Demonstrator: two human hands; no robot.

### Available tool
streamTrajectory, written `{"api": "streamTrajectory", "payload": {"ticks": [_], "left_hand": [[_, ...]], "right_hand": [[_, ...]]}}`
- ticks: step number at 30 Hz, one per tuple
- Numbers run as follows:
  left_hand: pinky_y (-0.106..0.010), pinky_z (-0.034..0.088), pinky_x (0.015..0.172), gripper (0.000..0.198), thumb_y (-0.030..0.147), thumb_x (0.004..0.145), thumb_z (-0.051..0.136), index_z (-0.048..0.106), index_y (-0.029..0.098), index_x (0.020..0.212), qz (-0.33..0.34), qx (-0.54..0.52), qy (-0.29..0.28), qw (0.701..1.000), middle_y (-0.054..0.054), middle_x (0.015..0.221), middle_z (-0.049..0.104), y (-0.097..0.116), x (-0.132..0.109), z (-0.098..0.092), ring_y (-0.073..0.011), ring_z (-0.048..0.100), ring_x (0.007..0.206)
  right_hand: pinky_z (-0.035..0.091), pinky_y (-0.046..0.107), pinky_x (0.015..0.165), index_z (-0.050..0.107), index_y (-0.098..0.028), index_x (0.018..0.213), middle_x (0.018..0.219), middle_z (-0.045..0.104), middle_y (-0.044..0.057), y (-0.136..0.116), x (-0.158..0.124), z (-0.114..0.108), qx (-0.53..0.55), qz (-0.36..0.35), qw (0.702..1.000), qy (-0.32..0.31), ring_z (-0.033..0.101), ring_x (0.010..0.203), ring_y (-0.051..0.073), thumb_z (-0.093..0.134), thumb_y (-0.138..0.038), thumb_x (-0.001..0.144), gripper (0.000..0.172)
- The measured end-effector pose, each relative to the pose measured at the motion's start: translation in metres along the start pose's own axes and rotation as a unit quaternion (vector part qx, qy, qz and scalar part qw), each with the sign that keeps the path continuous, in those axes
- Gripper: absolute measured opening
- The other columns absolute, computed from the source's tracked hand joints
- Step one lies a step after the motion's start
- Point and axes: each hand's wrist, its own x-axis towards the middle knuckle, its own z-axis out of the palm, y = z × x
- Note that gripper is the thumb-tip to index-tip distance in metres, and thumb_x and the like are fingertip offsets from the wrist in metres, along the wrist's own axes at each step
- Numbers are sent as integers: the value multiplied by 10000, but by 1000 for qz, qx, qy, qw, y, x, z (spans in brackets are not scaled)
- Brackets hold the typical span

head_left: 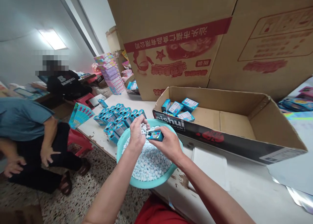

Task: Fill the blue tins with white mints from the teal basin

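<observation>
Blue box (157, 136) sits in the grip of the right hand (170, 144), pinched between thumb and fingers, its dark opening turned toward the left hand (137, 132). That left hand curls into a cup around some pale pellets (144, 128), right beside the box. Directly below both hands, a turquoise basin (144, 185) holds many more of the same pellets. The step in hand looks like feeding pellets into this 1 box through its opening; whether any are inside cannot be told. The next move seems to call for a steady right-hand grip and a careful tilt of the left palm, close to the opening, since pellets could spill, though the basin beneath would likely catch them. Beyond the left hand, a cluster of boxes (119, 116) stands on the table (254, 191). Beyond the right hand, several more boxes lie in a low carton (234, 116).
</observation>
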Motion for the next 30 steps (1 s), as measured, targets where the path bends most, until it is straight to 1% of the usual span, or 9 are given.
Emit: {"api": "streamTrajectory", "payload": {"ticks": [5, 8, 14, 19, 21, 23, 25, 28, 30], "left_hand": [[-194, 377, 428, 345, 359, 578, 786, 535, 151, 690, -4, 20, -16, 1000, 37, 569, 532, 0, -4, 5, -79, 492, 457], [-195, 362, 421, 348, 381, 594, 776, 521, 158, 668, 17, 28, -17, 999, 45, 538, 511, -2, -7, 7, -78, 477, 442], [-198, 429, 501, 352, 387, 599, 783, 529, 165, 699, 38, 41, -17, 998, 48, 578, 528, -2, -10, 8, -79, 509, 507], [-218, 448, 499, 352, 416, 624, 754, 508, 170, 676, 21, 88, -6, 996, 45, 567, 529, -3, -10, 9, -94, 527, 490], [-205, 415, 456, 355, 419, 623, 752, 504, 170, 672, 16, 97, -14, 995, 42, 568, 534, -3, -12, 10, -88, 507, 459], [-186, 350, 405, 356, 410, 618, 756, 498, 168, 661, 17, 99, -27, 995, 42, 557, 528, -2, -14, 12, -71, 465, 422], [-174, 293, 378, 357, 393, 610, 763, 489, 169, 653, 30, 88, -23, 995, 48, 538, 508, 1, -16, 14, -57, 425, 403], [-167, 299, 398, 334, 375, 631, 757, 496, 170, 672, 72, 64, -19, 995, 54, 539, 497, 5, -18, 16, -52, 423, 426], [-168, 326, 418, 337, 371, 623, 763, 498, 168, 668, 77, 63, -8, 995, 56, 532, 494, 4, -17, 16, -53, 434, 438]], "right_hand": [[426, 300, 707, 607, -221, 919, 915, 639, 3, 2, -2, 0, 10, 8, 1000, 2, 608, 837, 212, 792, -200, 672, 310], [428, 302, 710, 605, -224, 917, 913, 636, 0, 2, -3, 0, 20, 5, 1000, 6, 607, 841, 213, 793, -189, 669, 312], [433, 305, 714, 603, -221, 918, 917, 637, 5, 0, -4, -1, 37, -5, 999, 23, 606, 854, 216, 793, -168, 666, 321], [426, 300, 700, 613, -230, 912, 921, 640, 2, 0, -4, 1, 28, 2, 999, 17, 606, 846, 215, 781, -175, 676, 295], [425, 303, 705, 620, -228, 915, 919, 640, 1, 0, -4, 1, 25, 12, 1000, 13, 607, 842, 214, 784, -176, 677, 294], [427, 303, 710, 620, -220, 916, 913, 640, 2, -1, -6, 0, 27, 19, 999, 12, 608, 839, 212, 788, -161, 669, 304], [428, 298, 709, 616, -215, 912, 906, 637, 1, -4, -7, -2, 33, 10, 999, 17, 608, 837, 208, 797, -152, 659, 317], [428, 295, 713, 612, -218, 928, 912, 637, 2, -6, -9, -4, 42, -14, 998, 34, 607, 843, 206, 811, -185, 662, 334], [428, 295, 715, 612, -218, 926, 902, 640, 1, -4, -9, -3, 46, -9, 998, 39, 607, 835, 204, 809, -188, 666, 328]]}}
